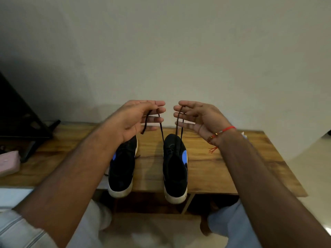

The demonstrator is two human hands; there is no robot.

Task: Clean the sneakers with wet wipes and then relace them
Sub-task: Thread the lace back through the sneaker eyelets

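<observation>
We hold both hands raised at the centre of the frame, above the wooden counter (pixel 215 165). The left hand (pixel 138 119) pinches one end of the dark shoelace (pixel 161 130) between thumb and fingers; the right hand (pixel 195 116) pinches the other end, remaining fingers extended. Both lace ends run down to the right sneaker (pixel 174 169), which rests on the counter at lower centre, its toe overhanging the near edge. The left sneaker (pixel 121 170) lies just beside it, partly behind the left wrist.

This appears to be the relacing step. We should level the two ends before proceeding, keep equal tension on both, and avoid twisting the lace. Excess pull may lift the sneaker off the counter.
</observation>
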